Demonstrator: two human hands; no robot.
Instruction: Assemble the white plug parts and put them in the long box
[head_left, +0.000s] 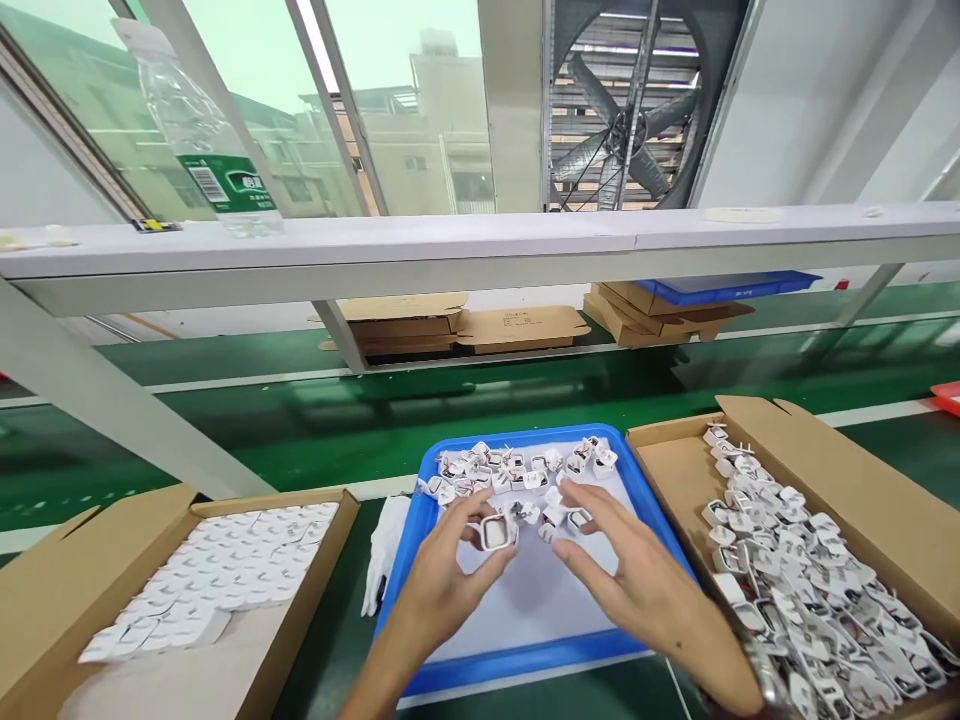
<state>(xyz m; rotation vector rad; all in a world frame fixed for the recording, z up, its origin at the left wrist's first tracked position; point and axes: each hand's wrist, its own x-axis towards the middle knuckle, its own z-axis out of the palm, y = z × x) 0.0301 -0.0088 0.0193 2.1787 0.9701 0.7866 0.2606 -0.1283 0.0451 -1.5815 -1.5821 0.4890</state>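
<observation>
My left hand (450,570) is closed on a small white square plastic housing (495,533), whose grey inner face is turned toward me. A small dark metallic piece (517,510) shows just behind it; whether it is attached I cannot tell. My right hand (630,570) hovers to the right with thumb and fingers spread apart, holding nothing. Both hands are above a blue tray (517,682) lined with white. Several more white housings (517,470) with fine wires lie across the tray's far half, some just beyond my right fingertips.
On the left stands an open cardboard box (315,590) with rows of white pieces. Another open box (667,450) at the right holds a heap of white housings. A white glove (385,550) lies beside the tray. A plastic bottle (202,130) stands on the ledge (450,235).
</observation>
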